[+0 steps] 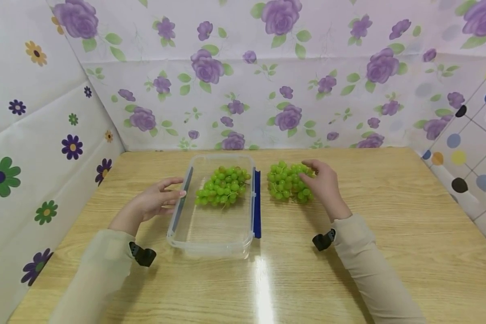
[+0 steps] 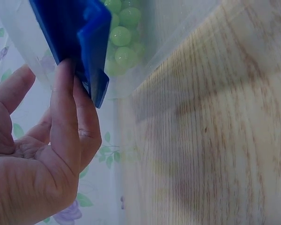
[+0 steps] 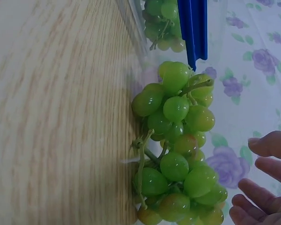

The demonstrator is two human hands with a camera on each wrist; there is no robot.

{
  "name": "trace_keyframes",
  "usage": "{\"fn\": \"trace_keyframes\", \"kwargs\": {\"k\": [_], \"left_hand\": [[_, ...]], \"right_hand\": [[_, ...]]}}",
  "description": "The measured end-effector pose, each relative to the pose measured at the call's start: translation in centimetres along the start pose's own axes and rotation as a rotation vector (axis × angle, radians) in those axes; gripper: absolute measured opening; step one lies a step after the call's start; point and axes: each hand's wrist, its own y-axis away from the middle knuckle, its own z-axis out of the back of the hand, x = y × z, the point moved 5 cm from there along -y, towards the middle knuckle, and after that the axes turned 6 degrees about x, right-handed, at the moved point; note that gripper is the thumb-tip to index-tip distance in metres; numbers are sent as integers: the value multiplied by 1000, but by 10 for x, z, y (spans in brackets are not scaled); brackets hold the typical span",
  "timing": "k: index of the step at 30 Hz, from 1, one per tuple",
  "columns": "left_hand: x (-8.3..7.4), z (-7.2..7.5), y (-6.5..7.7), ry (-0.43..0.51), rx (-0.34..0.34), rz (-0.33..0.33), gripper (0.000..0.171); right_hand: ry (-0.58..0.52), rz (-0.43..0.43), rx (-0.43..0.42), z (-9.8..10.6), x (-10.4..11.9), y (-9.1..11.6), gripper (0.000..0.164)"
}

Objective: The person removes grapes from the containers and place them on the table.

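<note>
A clear plastic container (image 1: 210, 247) with blue side latches stands open on the table, a bunch of green grapes (image 1: 222, 186) lying inside it. Beside its right wall, a second bunch of green grapes (image 1: 283, 182) rests on the wood. My left hand (image 1: 154, 198) is at the container's left side. In the left wrist view, the fingers touch the hanging blue latch (image 2: 91, 42) without curling round it. My right hand (image 1: 326, 186) hovers by the outside bunch with fingers spread. The right wrist view shows that hand (image 3: 267, 187) apart from the grapes (image 3: 178, 159).
The light wooden table (image 1: 389, 216) extends around the container. A floral cloth (image 1: 235, 108) stands behind it, with patterned cloth walls on the left (image 1: 65, 180) and right (image 1: 465, 139). Both wrists wear small black cameras.
</note>
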Motion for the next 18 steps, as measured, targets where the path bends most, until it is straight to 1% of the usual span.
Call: {"fn": "trace_keyframes", "kwargs": {"k": [3,10,14,18], "left_hand": [[0,0,1,4,0,-1,76],[-1,-1,0,9,4,-4,75],[-2,-2,1,12,9,-9,75],[-2,-2,1,15,8,-5,75]], "right_hand": [[-16,37,-13,-3,7,-1,37],[-40,113,-3,-11,24,-2,35],[-28,156,17,-15,33,-2,35],[8,177,54,-20,41,-2,37]]}}
